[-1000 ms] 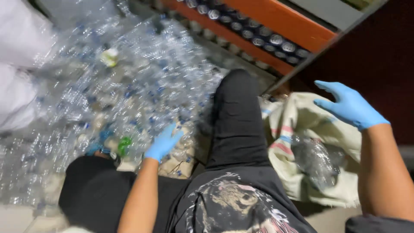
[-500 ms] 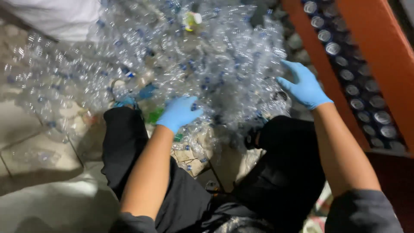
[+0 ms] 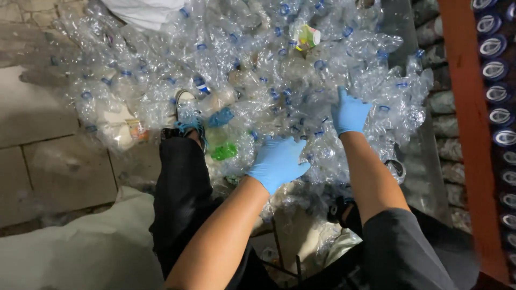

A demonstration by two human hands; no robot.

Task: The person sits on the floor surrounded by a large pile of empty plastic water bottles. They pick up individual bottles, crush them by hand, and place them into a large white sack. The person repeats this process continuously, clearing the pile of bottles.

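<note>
Both gloved hands, left hand (image 3: 278, 162) and right hand (image 3: 349, 113), rest with open fingers on the heap of crushed clear bottles (image 3: 258, 70).

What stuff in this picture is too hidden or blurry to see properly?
- Left hand fingertips, head view: curled down into the clear bottles, so any grip is hidden.
- Right hand palm, head view: pressed onto the pile, so what it touches is hidden.
- White sack, head view: cut off by the top edge.
- Green piece, head view: half buried under bottles, kind unclear.
</note>
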